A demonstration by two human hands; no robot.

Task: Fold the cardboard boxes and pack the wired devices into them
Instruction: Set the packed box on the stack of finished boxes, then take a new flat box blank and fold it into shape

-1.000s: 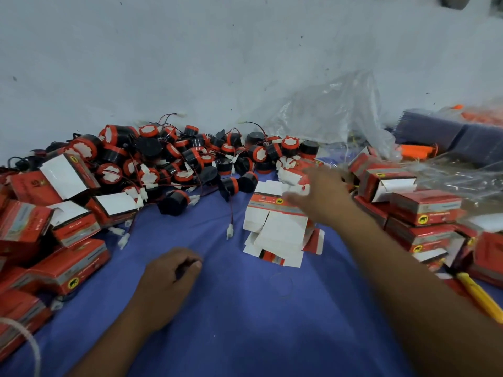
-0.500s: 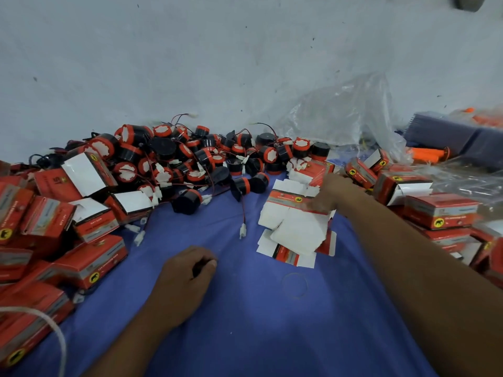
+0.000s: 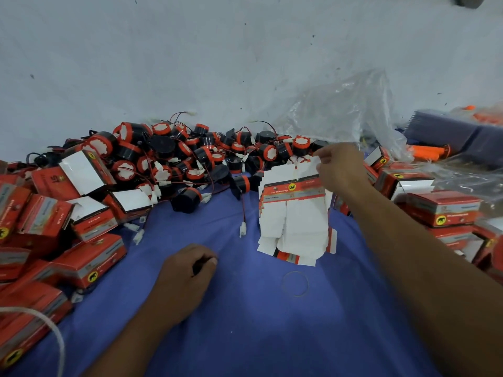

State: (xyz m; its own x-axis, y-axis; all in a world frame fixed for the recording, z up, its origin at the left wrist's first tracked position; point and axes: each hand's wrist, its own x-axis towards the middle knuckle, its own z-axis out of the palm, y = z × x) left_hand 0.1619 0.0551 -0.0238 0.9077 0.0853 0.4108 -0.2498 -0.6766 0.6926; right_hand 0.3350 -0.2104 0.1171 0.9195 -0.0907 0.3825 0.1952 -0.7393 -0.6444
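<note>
Hands are seen apart over a blue cloth (image 3: 245, 336). The right hand (image 3: 340, 170) is stretched forward, and the top flap of a flat box (image 3: 299, 186) is pinched between its thumb and fingers. That box is raised at its far edge from a stack (image 3: 291, 257) of unfolded boxes, which lies on the cloth near the middle, just in front of the devices. The left hand (image 3: 187, 273) is rested on the cloth nearer the camera with its fingers curled under; whether anything is held inside cannot be told.

Black and red wired devices (image 3: 177, 159) are heaped against a pale wall (image 3: 190, 50), and one white plug (image 3: 242, 229) is trailed out on its wire between the heap and the stack. Folded red boxes (image 3: 89, 257) are piled at the left, several with a white flap left open. More red boxes (image 3: 441, 210) are stacked at the right, beside the right forearm. A crumpled clear bag (image 3: 340, 112) is propped against the wall behind the right hand, with orange items (image 3: 427, 151) beyond it. A thin ring (image 3: 295, 284) is laid flat on the cloth, below the stack.
</note>
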